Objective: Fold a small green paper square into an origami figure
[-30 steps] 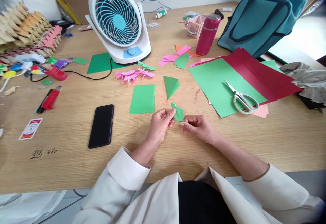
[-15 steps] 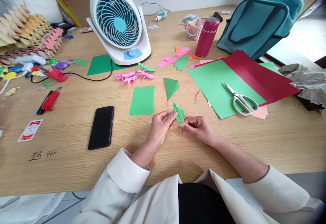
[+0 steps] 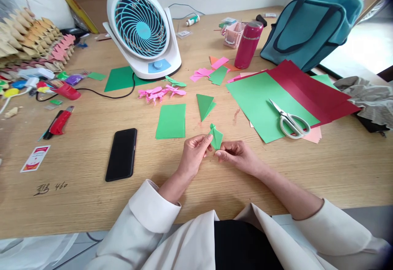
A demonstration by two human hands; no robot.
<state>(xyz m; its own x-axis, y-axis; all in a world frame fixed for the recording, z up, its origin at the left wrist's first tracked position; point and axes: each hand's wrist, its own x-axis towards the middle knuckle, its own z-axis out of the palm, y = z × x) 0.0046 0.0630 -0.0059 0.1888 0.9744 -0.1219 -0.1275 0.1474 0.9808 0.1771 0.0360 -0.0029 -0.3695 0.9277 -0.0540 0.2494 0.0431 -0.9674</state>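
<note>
Pencilled marks reading roughly "460" sit on the wooden table [image 3: 92, 221] near a small printed card [image 3: 32, 159], its text illegible. The left hand [image 3: 193, 155] and right hand [image 3: 238, 155] pinch a small folded green paper [image 3: 216, 137] between fingertips, just above the table. The paper stands slightly more upright than a second ago.

A black phone [image 3: 121, 154] lies left of the hands, a green paper rectangle [image 3: 171, 121] and a fan [image 3: 142, 27] sit beyond them, and scissors [image 3: 290, 120] rest on green card [image 3: 260, 98] to their right.
</note>
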